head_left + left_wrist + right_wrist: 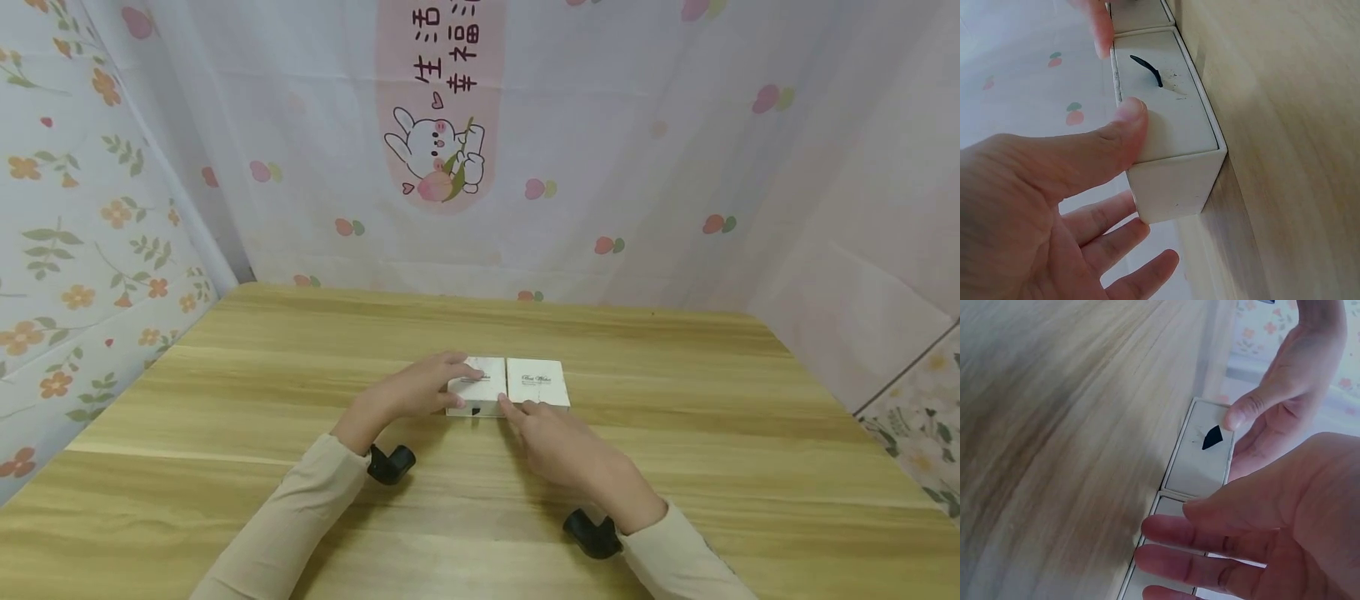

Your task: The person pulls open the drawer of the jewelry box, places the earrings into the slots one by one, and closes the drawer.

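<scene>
Two small white drawer boxes lie side by side on the wooden table, a narrow gap line between their tops. My left hand point(420, 387) holds the left box point(491, 388), thumb on its front face and index finger across its printed top. In the left wrist view a black ribbon tab point(1149, 70) sticks out of that front face, and the other fingers spread beside the box's end. My right hand point(558, 446) rests at the front of the right box point(536, 382), fingers straight and fingertips near the seam. Its fingers partly hide that box's front in the right wrist view.
The wooden table point(300, 342) stretches around the boxes. Behind it hangs a white curtain point(637, 150) with fruit prints and a rabbit panel; a flowered cloth point(97, 250) covers the left side. Black wrist-worn devices point(390, 464) sit under both forearms.
</scene>
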`<state>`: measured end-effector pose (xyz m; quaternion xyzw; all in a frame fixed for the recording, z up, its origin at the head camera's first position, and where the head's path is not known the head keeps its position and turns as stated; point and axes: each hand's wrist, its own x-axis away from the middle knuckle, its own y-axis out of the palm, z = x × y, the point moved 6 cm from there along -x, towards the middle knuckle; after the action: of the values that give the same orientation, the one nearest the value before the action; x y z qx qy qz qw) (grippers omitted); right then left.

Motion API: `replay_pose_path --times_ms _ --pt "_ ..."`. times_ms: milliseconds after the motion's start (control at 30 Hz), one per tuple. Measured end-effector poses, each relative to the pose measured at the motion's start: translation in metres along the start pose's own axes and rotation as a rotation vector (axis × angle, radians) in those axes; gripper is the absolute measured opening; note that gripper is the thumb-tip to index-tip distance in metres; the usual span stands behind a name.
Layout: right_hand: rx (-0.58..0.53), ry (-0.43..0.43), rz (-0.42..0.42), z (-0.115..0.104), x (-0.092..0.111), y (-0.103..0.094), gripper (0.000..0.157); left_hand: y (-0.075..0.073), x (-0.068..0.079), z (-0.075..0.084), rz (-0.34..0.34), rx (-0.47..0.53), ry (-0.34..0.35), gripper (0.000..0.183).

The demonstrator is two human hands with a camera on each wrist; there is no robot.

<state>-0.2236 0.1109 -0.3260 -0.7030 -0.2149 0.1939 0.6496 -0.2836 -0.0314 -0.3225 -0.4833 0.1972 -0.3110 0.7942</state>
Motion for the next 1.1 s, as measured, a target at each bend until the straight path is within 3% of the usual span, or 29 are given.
replay_pose_path --times_ms 267,500,900,1100 --pt "0.003 -0.006 -0.008 0.001 0.002 -0.002 0.053 0.001 -0.001 -0.001 -0.023 -0.016 -0.055 0.046" --pt "0.033 -0.044 0.038 -0.002 0.004 -0.006 0.052 -0.001 0.0 0.001 -0.03 -0.006 -0.056 0.047" --pt "0.039 -0.049 0.042 -0.003 0.006 -0.008 0.055 0.0 -0.001 0.0 -0.029 0.012 -0.052 0.047" --pt "-0.034 -0.068 0.096 -0.003 0.007 -0.013 0.05 0.001 -0.002 0.007 -0.026 -0.001 -0.058 0.046"
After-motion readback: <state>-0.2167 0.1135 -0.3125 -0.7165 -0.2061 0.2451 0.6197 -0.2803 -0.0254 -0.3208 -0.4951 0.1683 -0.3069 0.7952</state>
